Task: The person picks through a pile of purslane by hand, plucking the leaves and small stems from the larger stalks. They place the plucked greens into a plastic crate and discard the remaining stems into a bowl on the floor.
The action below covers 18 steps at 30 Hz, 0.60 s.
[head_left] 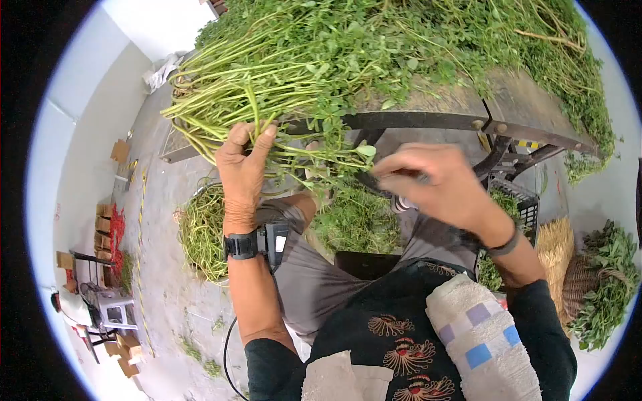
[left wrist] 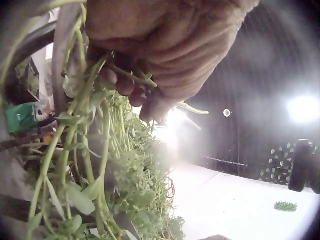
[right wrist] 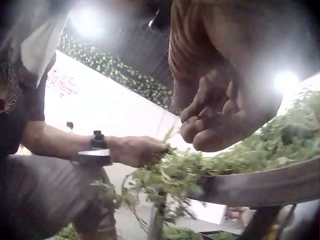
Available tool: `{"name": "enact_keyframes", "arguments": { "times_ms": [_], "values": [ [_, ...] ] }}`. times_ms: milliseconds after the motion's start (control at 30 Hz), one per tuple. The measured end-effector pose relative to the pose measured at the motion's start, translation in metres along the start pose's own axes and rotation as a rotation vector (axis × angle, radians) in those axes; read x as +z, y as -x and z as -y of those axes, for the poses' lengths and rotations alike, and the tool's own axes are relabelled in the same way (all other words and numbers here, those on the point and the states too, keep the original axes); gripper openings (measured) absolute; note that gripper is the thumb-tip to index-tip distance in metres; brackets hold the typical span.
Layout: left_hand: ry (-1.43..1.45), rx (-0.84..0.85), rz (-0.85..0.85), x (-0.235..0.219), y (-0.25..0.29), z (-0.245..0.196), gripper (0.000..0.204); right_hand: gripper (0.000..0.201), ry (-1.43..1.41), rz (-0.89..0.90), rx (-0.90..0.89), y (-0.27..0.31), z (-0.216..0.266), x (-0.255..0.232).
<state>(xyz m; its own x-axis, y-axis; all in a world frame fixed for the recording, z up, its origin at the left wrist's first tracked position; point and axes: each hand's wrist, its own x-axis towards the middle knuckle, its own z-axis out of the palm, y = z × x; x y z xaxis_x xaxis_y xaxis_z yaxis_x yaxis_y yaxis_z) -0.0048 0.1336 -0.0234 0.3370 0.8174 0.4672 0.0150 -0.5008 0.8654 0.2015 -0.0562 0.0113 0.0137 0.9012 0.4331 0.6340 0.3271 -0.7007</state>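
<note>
In the head view my left hand (head_left: 244, 160) grips a small bunch of leafy green stems (head_left: 314, 154) at the table's near edge, the leafy ends pointing right. Curled fingertips (left wrist: 125, 85) show around a stem in the left wrist view, with longer leafy stems hanging below. My right hand (head_left: 435, 177), blurred, is just right of the leafy ends. Its fingers bend loosely, and nothing shows between them in the right wrist view. A large heap of the same greens (head_left: 374, 53) covers the table (head_left: 428, 100) in front of both hands.
Below the left forearm sits a round container of stems (head_left: 204, 230). More greens (head_left: 354, 217) lie between the knees. At the right stand a black crate (head_left: 528, 204), a straw broom (head_left: 555, 247) and a wicker basket (head_left: 582, 284) with leaves. Table legs (head_left: 491, 157) run under the tabletop.
</note>
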Motion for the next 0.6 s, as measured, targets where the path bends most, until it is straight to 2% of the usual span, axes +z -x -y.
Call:
{"name": "enact_keyframes", "arguments": {
  "times_ms": [67,100,200,267,367,467,600],
  "values": [
    [-0.005,0.013,0.0,-0.002,0.0,0.0,0.015,0.01,0.04,0.029,-0.151,-0.012,-0.001,0.033],
    [-0.015,0.025,0.01,-0.003,0.001,0.002,0.016,0.01,0.042,0.04,-0.154,-0.011,-0.006,0.049],
    [-0.017,0.039,0.001,-0.005,0.002,-0.001,0.017,0.009,-0.02,0.125,-0.097,-0.016,-0.008,0.079],
    [-0.032,0.061,0.013,-0.006,0.001,0.001,0.019,0.013,0.07,0.123,0.023,-0.025,0.0,0.087],
    [-0.029,0.071,0.013,-0.006,0.001,0.001,0.019,0.02,0.224,0.054,0.078,-0.042,-0.003,0.106],
    [-0.02,0.03,0.023,-0.007,0.002,-0.002,0.02,0.026,0.347,0.083,0.123,-0.051,-0.016,0.123],
    [0.006,-0.063,0.04,-0.013,0.007,-0.009,0.018,0.028,0.279,0.048,0.012,-0.047,-0.037,0.126]
  ]
}}
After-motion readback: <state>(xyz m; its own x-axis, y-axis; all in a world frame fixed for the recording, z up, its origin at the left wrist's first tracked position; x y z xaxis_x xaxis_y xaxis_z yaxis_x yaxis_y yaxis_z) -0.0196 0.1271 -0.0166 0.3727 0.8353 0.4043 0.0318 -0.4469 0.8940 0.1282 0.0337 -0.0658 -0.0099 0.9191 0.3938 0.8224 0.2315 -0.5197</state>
